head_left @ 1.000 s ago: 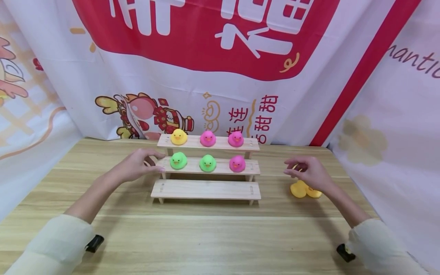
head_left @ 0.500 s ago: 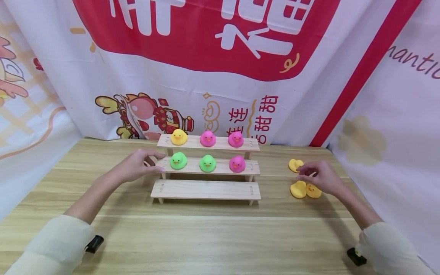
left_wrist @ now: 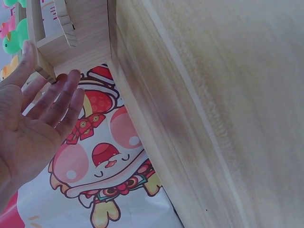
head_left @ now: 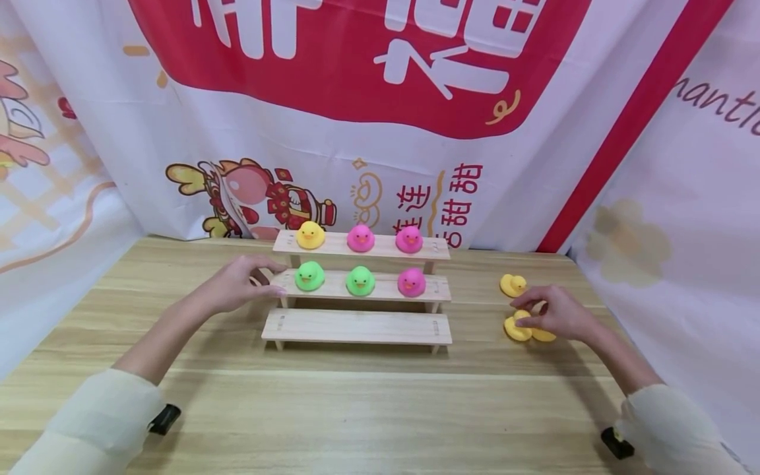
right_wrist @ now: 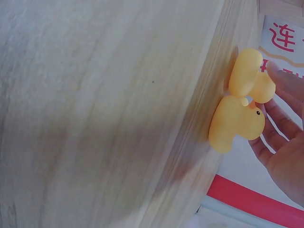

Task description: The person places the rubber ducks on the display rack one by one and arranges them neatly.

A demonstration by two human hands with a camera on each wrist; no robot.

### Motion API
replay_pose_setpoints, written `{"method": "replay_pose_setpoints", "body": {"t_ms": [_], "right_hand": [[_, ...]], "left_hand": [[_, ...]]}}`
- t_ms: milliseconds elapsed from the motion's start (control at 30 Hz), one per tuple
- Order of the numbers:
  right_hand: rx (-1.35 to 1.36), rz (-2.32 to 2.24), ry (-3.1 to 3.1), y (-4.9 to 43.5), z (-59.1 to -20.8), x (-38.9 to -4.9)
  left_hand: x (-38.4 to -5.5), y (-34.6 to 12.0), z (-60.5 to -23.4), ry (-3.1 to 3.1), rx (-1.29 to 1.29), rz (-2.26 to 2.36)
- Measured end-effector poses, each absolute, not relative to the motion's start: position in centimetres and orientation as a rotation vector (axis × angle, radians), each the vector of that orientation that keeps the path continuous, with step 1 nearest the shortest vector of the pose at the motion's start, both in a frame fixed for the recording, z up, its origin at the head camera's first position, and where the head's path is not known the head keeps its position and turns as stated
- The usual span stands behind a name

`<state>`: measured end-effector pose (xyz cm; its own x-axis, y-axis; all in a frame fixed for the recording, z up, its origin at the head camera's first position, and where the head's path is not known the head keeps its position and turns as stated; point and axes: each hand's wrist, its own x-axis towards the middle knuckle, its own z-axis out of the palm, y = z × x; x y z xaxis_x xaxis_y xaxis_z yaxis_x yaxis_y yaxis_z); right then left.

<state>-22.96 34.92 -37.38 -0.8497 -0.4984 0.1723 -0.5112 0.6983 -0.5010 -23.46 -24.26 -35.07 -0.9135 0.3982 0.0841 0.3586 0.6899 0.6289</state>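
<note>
A three-tier wooden display stand [head_left: 356, 327] stands on the table. My left hand [head_left: 243, 285] grips the left end of its middle shelf [left_wrist: 45, 69], thumb at the upper edge and fingers near the end. On the right, my right hand [head_left: 555, 312] has thumb and fingers around the head of a yellow rubber duck [head_left: 515, 330]. The right wrist view shows that duck [right_wrist: 244, 73] with the thumb at its head. A second yellow duck [right_wrist: 225, 126] lies right against it, partly hidden by the hand in the head view. Behind them sits a third yellow duck [head_left: 512, 285].
The top shelf carries a yellow duck [head_left: 310, 235] and two pink ducks [head_left: 360, 239]. Two green ducks [head_left: 310, 276] and one pink duck [head_left: 411, 282] sit on the middle shelf. A printed cloth [head_left: 380, 99] hangs behind the wooden table [head_left: 356, 409].
My right hand has released a yellow duck at the back right and come down toward me to another duck, whose head has turned slightly. The left hand stays at the shelf.
</note>
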Motion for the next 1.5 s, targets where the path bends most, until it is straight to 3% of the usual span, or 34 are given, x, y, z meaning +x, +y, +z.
{"method": "replay_pose_setpoints", "body": {"t_ms": [400, 1000, 1333, 1500], "right_hand": [[0.991, 0.859, -2.840, 35.3, -37.5, -23.1], [0.797, 0.742, -2.940, 34.2, -37.9, -23.1], [1.053, 0.847, -2.767, 34.6, -38.1, -23.2], [1.023, 0.864, -2.796, 34.3, -38.0, -23.2]], "left_hand": [[-23.5, -24.3, -35.0, 2.838, 0.639, 1.025], [-23.5, -24.3, -35.0, 2.843, 0.641, 1.017], [-23.5, -24.3, -34.9, 2.846, 0.627, 1.010], [-23.4, -24.2, -34.9, 2.851, 0.633, 1.000]]}}
